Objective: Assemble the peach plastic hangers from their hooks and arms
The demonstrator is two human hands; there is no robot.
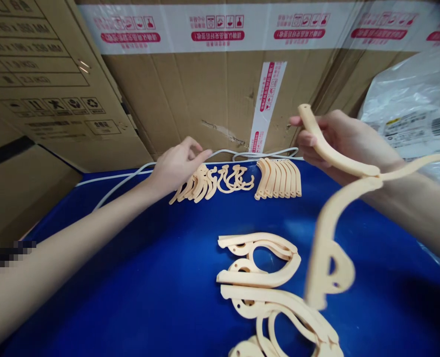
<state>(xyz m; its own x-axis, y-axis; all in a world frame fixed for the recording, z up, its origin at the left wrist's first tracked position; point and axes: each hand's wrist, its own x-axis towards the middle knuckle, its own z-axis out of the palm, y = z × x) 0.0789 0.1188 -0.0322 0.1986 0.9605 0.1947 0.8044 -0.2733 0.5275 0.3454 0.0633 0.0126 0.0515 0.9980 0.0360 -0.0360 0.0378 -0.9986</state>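
Note:
My right hand is raised on the right, its fingers wrapped round one curved arm of a beige folding hanger. The hanger's other arm hangs down from the joint, with a rounded, holed tab near its end, and a thin curved piece reaches right from the joint. My left hand is at the back, over a pile of curved beige pieces; its thumb and index finger are apart, with nothing visible between them. The other fingertips are hidden.
Beside the pile lie hook-shaped pieces and a neat row of curved arms. Folded hangers lie in front on the blue table. A white cable runs behind, against cardboard boxes. Plastic bags are at right.

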